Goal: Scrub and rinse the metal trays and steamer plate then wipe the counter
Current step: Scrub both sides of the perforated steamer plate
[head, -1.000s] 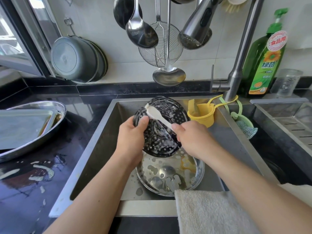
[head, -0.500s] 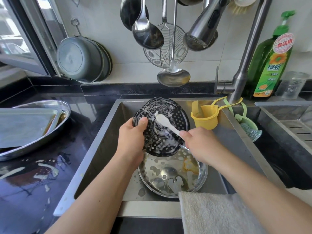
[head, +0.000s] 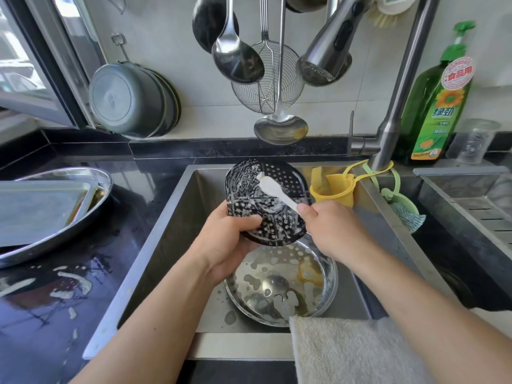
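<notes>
A dark perforated steamer plate [head: 279, 223], streaked with white foam, is held tilted over the sink [head: 171, 245]. My left hand [head: 228, 242] grips its lower left rim. My right hand [head: 329, 231] holds a white brush [head: 273, 189] by the handle, its head pressed on the plate's upper middle. Below them a round metal tray [head: 279, 289] lies in the sink with soapy water and an orange residue. On the left counter an oval metal tray [head: 83, 214] carries a rectangular metal tray [head: 36, 206].
The faucet head [head: 327, 54] hangs above the sink with ladles and a wire skimmer [head: 266, 87]. Yellow holder [head: 332, 189] and green scrubber [head: 406, 212] hang at the right rim. Dish soap bottle [head: 437, 106] stands behind. A towel [head: 349, 350] drapes the front edge. Foam spots mark the left counter [head: 55, 286].
The brush head has moved up and left across the steamer plate. My left hand has shifted lower on the plate's rim. The trays have not moved.
</notes>
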{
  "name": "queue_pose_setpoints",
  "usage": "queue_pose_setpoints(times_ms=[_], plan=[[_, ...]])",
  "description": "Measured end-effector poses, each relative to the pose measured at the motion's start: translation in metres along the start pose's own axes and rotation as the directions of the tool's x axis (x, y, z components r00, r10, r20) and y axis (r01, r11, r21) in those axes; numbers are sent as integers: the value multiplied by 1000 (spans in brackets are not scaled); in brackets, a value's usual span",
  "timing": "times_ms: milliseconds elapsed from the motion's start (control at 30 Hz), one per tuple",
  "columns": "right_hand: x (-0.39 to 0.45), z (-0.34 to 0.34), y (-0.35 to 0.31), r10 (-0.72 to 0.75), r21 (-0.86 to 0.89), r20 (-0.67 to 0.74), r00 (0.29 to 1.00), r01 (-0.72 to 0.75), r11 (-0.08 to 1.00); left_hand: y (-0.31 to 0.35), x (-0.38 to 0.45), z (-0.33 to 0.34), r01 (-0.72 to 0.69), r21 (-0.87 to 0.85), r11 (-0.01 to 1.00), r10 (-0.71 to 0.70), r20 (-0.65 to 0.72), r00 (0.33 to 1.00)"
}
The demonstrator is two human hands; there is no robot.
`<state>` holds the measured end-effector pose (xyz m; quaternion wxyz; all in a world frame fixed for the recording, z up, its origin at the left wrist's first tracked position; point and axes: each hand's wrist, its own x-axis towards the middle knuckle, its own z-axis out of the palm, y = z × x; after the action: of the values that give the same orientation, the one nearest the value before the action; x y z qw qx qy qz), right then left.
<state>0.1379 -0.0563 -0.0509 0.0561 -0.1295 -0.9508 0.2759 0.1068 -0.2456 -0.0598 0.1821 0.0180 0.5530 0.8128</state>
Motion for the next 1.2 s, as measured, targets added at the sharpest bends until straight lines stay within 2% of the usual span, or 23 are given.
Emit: queue_pose_setpoints(times_ms=[67,233,333,433,533,700,867,1000,1133,1200], plan=[[-2,1,-1,-25,-20,2,1000,25,999,-1,0,0,39,-22,999,-39,36,999],[-3,-4,-1,-36,-67,76,996,41,997,1,0,-1,119,-54,991,-120,-6,993],[-6,-2,-5,-67,-80,79,995,73,994,1,1,-1,64,-93,994,-72,-89,993],[-7,1,-5,-51,-93,16,999,52,994,1,2,-4,7,-115,993,-26,-165,986],[0,-4,3,49,27,-24,999,-49,998,2,5,-6,-55,-175,983,16,-219,976],[-6,11,-7,62,184,89,994,-77,980,0,5,-3,-140,-251,958,81,-233,969],[-1,4,-3,166,361,59,984,-176,916,0,5,-1,-185,-204,961,129,-261,957],[-9,12,-10,116,362,136,984,-158,919,0,5,1,-183,-180,966,127,-286,950],[-1,5,-6,188,442,50,981,-191,876,-1,4,2,-185,-139,973,139,-286,948],[-7,12,-10,139,449,112,984,-175,877,-3,3,5,-162,-100,982,131,-264,956]])
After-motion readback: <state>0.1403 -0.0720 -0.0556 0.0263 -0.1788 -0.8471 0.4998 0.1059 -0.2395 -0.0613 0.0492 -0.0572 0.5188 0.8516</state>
